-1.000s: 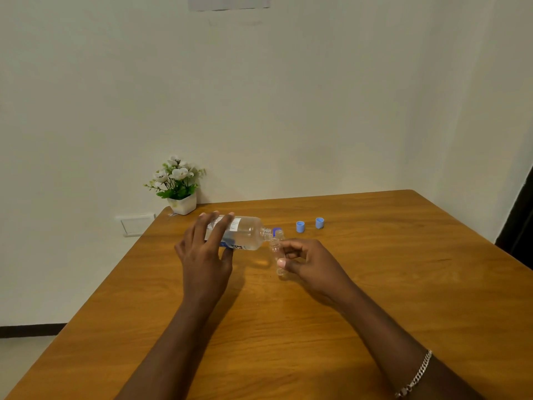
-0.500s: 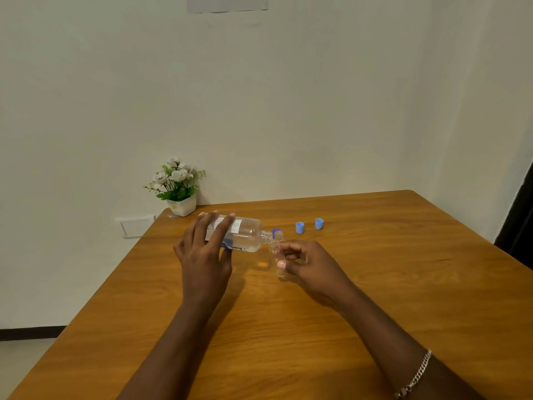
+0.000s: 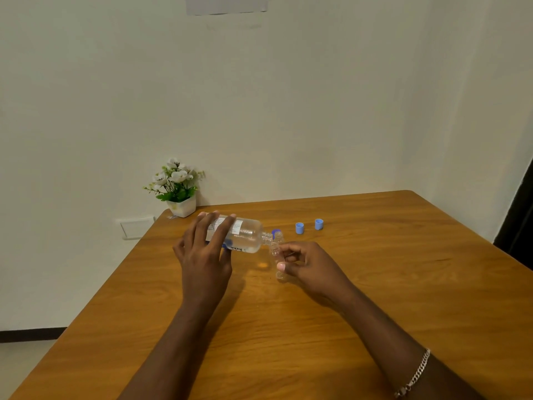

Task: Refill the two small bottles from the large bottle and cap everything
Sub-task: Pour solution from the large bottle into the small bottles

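Observation:
My left hand (image 3: pixel 205 255) grips the large clear bottle (image 3: pixel 245 235), tipped on its side with its open neck pointing right. That neck meets the mouth of a small clear bottle (image 3: pixel 276 249), which my right hand (image 3: pixel 308 265) holds upright just above the wooden table (image 3: pixel 375 284). Two light blue caps (image 3: pixel 299 228) (image 3: pixel 318 224) lie on the table behind my right hand. A darker blue cap (image 3: pixel 276 231) shows just behind the bottle necks. A second small bottle is not something I can make out.
A small white pot of white flowers (image 3: pixel 179 192) stands at the table's far left corner against the wall. A wall socket plate (image 3: pixel 137 226) sits left of the table. The table's right edge runs near a dark doorway (image 3: pixel 522 220).
Both hands and the two bottles have drifted very slightly; the large bottle stays tipped against the small one's mouth.

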